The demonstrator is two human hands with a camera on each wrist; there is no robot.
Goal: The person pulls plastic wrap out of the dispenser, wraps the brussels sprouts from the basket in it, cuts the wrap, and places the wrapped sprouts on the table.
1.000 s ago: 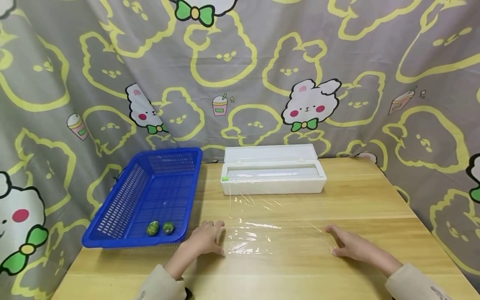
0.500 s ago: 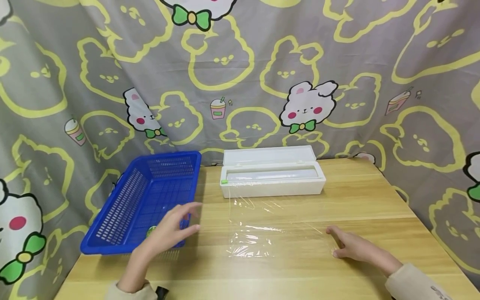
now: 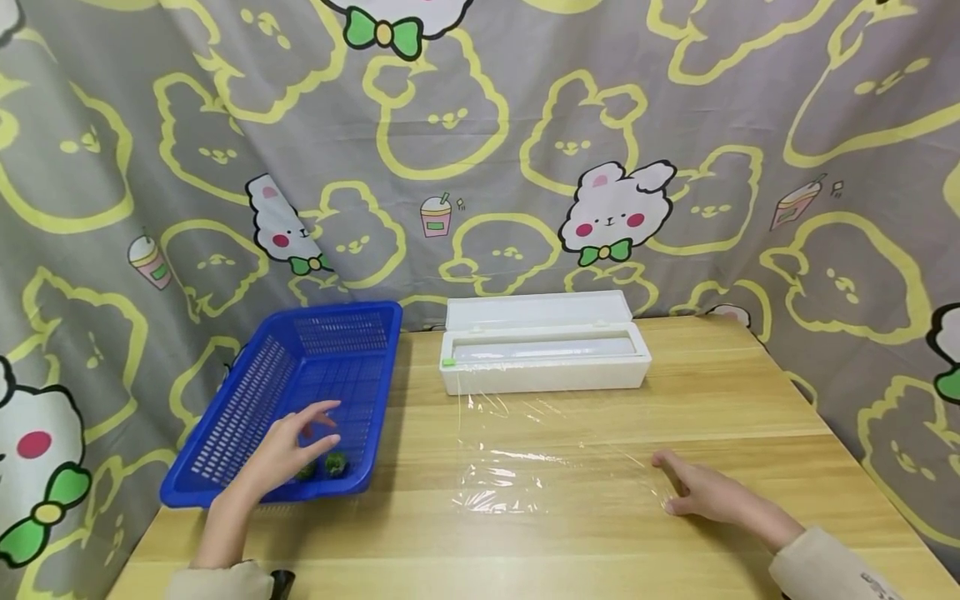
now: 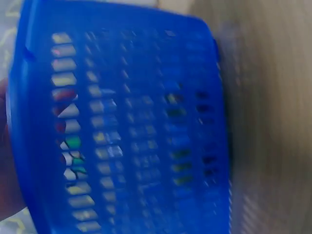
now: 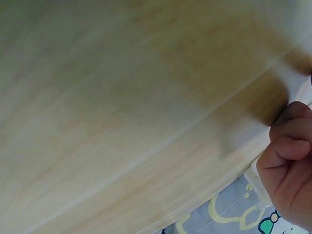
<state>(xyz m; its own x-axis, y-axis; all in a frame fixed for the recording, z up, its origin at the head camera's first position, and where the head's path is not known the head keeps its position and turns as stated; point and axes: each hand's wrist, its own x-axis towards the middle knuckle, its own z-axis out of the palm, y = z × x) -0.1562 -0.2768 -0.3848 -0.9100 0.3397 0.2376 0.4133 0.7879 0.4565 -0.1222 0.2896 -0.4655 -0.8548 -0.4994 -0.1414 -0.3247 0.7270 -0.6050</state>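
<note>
In the head view my left hand (image 3: 288, 450) hovers over the near part of the blue plastic basket (image 3: 378, 400), fingers spread and nothing between them. Just below its thumb lie two small round green vegetables (image 3: 335, 464), one partly hidden by the hand; they resemble Brussels sprouts. My right hand (image 3: 708, 492) holds the right edge of a sheet of clear cling film (image 3: 498, 479) with thumb and fingers. The film stretches over the tabletop from a white cling film box (image 3: 547, 379). In the right wrist view, the right hand (image 5: 290, 165) shows curled fingers.
The box stands at the back of the wooden table (image 3: 600, 558) with its lid (image 3: 536, 311) raised and a green piece at its left end. A patterned curtain (image 3: 487, 108) hangs directly behind the table. The basket's slotted wall (image 4: 131, 122) fills much of the left wrist view.
My left hand has left the film's left edge and moved left to above the vegetables in the basket. The right hand stays at the film's right edge.
</note>
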